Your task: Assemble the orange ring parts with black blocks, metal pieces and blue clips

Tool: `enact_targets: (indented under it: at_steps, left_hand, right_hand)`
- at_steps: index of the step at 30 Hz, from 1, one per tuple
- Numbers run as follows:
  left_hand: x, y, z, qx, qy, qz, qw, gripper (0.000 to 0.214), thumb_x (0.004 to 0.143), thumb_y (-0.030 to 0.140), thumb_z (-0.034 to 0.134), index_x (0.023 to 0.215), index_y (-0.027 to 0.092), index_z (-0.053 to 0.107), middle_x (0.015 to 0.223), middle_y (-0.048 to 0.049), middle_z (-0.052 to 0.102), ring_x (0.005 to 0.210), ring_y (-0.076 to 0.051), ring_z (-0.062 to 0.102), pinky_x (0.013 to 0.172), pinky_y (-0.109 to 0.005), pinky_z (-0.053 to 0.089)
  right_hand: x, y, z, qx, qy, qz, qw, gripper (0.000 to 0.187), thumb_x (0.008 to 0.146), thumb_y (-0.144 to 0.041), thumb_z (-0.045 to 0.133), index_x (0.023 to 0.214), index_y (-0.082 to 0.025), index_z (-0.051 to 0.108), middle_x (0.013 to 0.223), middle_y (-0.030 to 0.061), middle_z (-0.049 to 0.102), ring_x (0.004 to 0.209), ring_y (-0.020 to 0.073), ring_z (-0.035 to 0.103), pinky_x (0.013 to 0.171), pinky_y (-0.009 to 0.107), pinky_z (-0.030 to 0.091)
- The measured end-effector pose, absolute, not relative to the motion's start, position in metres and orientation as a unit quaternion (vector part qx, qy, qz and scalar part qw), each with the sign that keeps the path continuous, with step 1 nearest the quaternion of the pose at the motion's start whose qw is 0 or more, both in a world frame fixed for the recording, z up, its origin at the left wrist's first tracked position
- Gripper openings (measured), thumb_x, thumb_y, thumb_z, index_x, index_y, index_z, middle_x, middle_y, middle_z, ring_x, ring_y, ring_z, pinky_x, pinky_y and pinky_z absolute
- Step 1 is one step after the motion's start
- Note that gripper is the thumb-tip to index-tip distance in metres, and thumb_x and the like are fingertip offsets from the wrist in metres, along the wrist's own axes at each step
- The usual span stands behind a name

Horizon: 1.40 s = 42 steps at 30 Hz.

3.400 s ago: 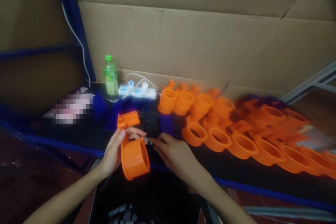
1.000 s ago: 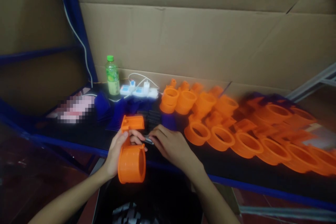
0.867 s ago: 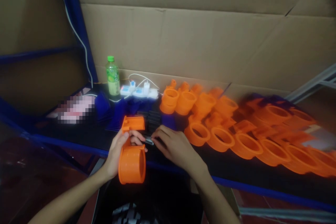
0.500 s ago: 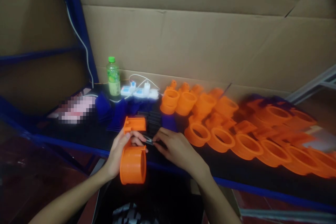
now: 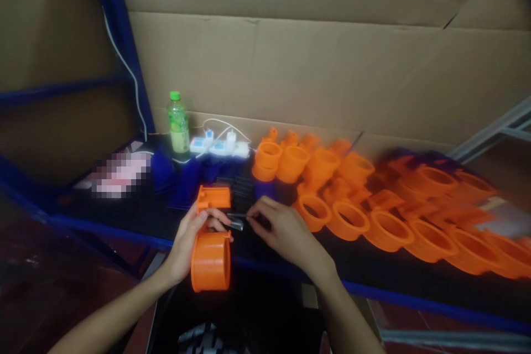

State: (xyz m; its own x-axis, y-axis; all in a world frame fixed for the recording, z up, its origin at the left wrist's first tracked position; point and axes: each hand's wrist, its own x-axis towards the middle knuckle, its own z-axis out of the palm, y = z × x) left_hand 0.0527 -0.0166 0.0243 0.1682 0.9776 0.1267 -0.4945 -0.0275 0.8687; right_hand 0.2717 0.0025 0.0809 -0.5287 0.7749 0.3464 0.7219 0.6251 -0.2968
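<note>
My left hand (image 5: 185, 243) is closed around the middle of an orange plastic part (image 5: 211, 261) with a wide ring at its lower end and a boxy upper end. A short shiny metal piece (image 5: 237, 225) sticks out to the right of my left fingertips; what grips it is hidden. To the right, my right hand (image 5: 282, 229) pinches the end of a thin dark rod (image 5: 238, 215), whose other end reaches the orange part near my left fingers. Just behind the hands lie several black strips (image 5: 243, 191) on the dark tabletop.
Rows of similar orange parts (image 5: 350, 218) fill the table's right side. Dark blue pieces (image 5: 186, 182) lie at centre left. Farther back are a green-capped bottle (image 5: 178, 127) and a white power strip (image 5: 222, 146) with cables. Cardboard (image 5: 290, 66) walls the back.
My right hand has shifted slightly right and up, away from the metal piece, and the thin rod now shows between the hands. My left hand holds the orange part almost still.
</note>
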Motion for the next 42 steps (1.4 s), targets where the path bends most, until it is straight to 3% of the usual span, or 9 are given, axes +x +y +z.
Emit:
enact_targets:
  at_steps: [5,8,13,26,29,32,36,38,42]
  left_hand:
    - [0.054,-0.017,0.028,0.422,0.271,0.576,0.645,0.029,0.095,0.041,0.056,0.098,0.013,0.063,0.091,-0.0095,0.069,0.068,-0.02,0.068,0.07,-0.038,0.059]
    - [0.054,-0.017,0.026,0.427,0.26,0.57,0.652,0.028,0.095,0.04,0.057,0.1,0.014,0.061,0.09,-0.0088,0.069,0.069,-0.02,0.068,0.071,-0.04,0.06]
    - [0.052,-0.016,0.021,0.443,0.26,0.551,0.658,0.03,0.096,0.039,0.056,0.117,0.017,0.055,0.098,-0.0104,0.07,0.074,-0.023,0.071,0.073,-0.041,0.059]
    - [0.053,-0.018,0.024,0.416,0.259,0.551,0.675,0.064,0.094,0.041,0.06,0.151,0.026,0.033,0.094,-0.0089,0.072,0.071,-0.022,0.071,0.071,-0.04,0.058]
    - [0.05,-0.017,0.021,0.423,0.262,0.529,0.688,0.054,0.094,0.045,0.058,0.142,0.022,0.046,0.089,-0.0096,0.072,0.071,-0.024,0.071,0.068,-0.039,0.057]
    - [0.047,-0.014,0.018,0.459,0.285,0.515,0.666,0.035,0.095,0.046,0.057,0.112,0.016,0.066,0.084,-0.0093,0.071,0.071,-0.022,0.068,0.069,-0.035,0.054]
    - [0.044,-0.012,0.019,0.506,0.314,0.509,0.621,0.032,0.094,0.045,0.059,0.088,0.015,0.069,0.077,-0.0079,0.07,0.071,-0.02,0.065,0.071,-0.031,0.051]
    - [0.044,-0.013,0.02,0.519,0.324,0.503,0.611,0.032,0.093,0.045,0.06,0.094,0.015,0.071,0.075,-0.0067,0.07,0.069,-0.02,0.064,0.07,-0.031,0.05]
    - [0.045,-0.016,0.019,0.542,0.345,0.49,0.59,0.049,0.093,0.044,0.06,0.132,0.016,0.062,0.074,-0.0048,0.071,0.067,-0.02,0.064,0.069,-0.032,0.049]
  right_hand:
    - [0.274,0.002,0.084,-0.451,-0.776,0.156,0.413,0.014,0.093,-0.031,0.061,0.089,-0.018,0.066,0.079,0.0028,0.061,0.068,0.0125,0.057,0.059,0.023,0.045]
    - [0.274,0.0,0.086,-0.463,-0.704,0.268,0.468,0.022,0.091,-0.039,0.065,0.088,-0.017,0.064,0.068,-0.0004,0.057,0.06,0.0107,0.052,0.053,0.022,0.041]
    - [0.272,0.0,0.087,-0.469,-0.648,0.363,0.478,0.029,0.088,-0.046,0.066,0.09,-0.017,0.063,0.058,-0.004,0.052,0.046,0.0074,0.042,0.042,0.02,0.031]
    - [0.273,-0.002,0.089,-0.462,-0.695,0.332,0.44,0.024,0.093,-0.042,0.062,0.092,-0.018,0.062,0.066,-0.0018,0.053,0.056,0.0094,0.047,0.048,0.021,0.039]
    - [0.279,-0.001,0.09,-0.441,-0.742,0.278,0.421,0.02,0.095,-0.038,0.061,0.091,-0.018,0.062,0.078,0.0017,0.057,0.069,0.0121,0.053,0.058,0.022,0.043]
    - [0.286,0.0,0.091,-0.419,-0.775,0.233,0.412,0.016,0.096,-0.034,0.06,0.091,-0.019,0.062,0.085,0.0032,0.058,0.076,0.0134,0.055,0.064,0.023,0.044]
    - [0.29,0.001,0.092,-0.413,-0.784,0.212,0.411,0.015,0.098,-0.033,0.057,0.093,-0.019,0.06,0.086,0.0037,0.058,0.078,0.0142,0.056,0.067,0.024,0.046]
    - [0.292,0.0,0.093,-0.411,-0.788,0.196,0.414,0.016,0.098,-0.032,0.055,0.092,-0.019,0.06,0.085,0.0041,0.059,0.077,0.0145,0.056,0.067,0.025,0.047]
    - [0.293,0.001,0.093,-0.403,-0.795,0.184,0.415,0.017,0.098,-0.032,0.055,0.091,-0.018,0.061,0.085,0.0046,0.061,0.076,0.0145,0.057,0.067,0.025,0.046]
